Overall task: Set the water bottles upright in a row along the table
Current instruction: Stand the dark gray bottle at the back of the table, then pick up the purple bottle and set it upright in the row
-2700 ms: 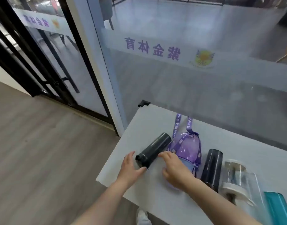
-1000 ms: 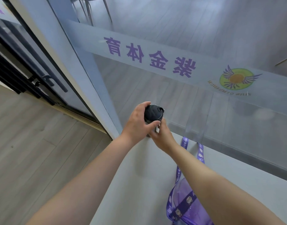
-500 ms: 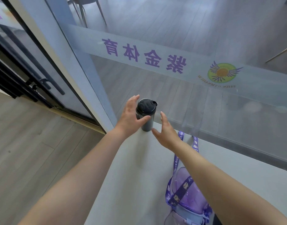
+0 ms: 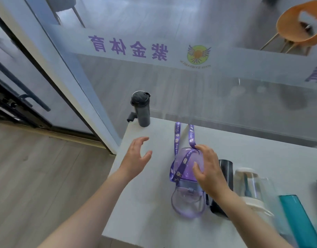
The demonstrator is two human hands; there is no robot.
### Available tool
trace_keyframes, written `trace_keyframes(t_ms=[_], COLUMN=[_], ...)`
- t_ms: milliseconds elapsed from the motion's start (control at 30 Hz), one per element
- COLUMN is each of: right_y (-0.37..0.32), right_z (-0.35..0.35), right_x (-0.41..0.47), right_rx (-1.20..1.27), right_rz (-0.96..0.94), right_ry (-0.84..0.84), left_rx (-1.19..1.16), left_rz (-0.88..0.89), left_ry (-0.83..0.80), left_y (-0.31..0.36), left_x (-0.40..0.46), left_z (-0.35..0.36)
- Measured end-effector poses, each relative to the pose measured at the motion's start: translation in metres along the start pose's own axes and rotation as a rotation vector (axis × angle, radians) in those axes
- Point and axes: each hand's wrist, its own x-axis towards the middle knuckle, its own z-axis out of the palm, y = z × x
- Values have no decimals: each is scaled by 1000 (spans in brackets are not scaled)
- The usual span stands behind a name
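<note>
A dark grey bottle [image 4: 142,109] stands upright at the far left corner of the white table [image 4: 154,194]. A purple bottle [image 4: 185,176] with a purple strap lies on its side near the middle. My right hand [image 4: 207,170] rests over the purple bottle's right side with fingers spread, not closed around it. My left hand [image 4: 138,158] hovers open above the table, left of the purple bottle. To the right lie a black bottle [image 4: 225,173], a clear bottle with a white lid [image 4: 250,187] and a teal bottle [image 4: 301,224].
A glass wall [image 4: 172,77] with purple lettering runs right behind the table's far edge. A glass door with a black frame [image 4: 19,90] is at the left. The table's left edge drops to wooden floor [image 4: 37,176]. An orange chair [image 4: 301,25] stands beyond the glass.
Both hands have let go of the dark grey bottle, which now stands alone at the far corner. They have drawn back toward me; the right hand now lies on the purple bottle.
</note>
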Motion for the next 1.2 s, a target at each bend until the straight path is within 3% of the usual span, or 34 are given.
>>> trace_keyframes(t_ms=[267,500,767,1200], right_y=[31,44,45,34], right_z=[11,29,32,9], right_x=[-90,-120,-113,-144], right_rx=[116,199,418,208], right_rz=[246,439,574,551], right_ry=[-27,-116,-190,-193], left_rx=[-164,-306,-413,-369], left_rz=[-120,-211,-259,-288], left_ry=[-264,-361,-334,-200], left_y=[-13,-9,-2,16], left_x=[-67,-94,-102,-146], left_z=[66,101,117,118])
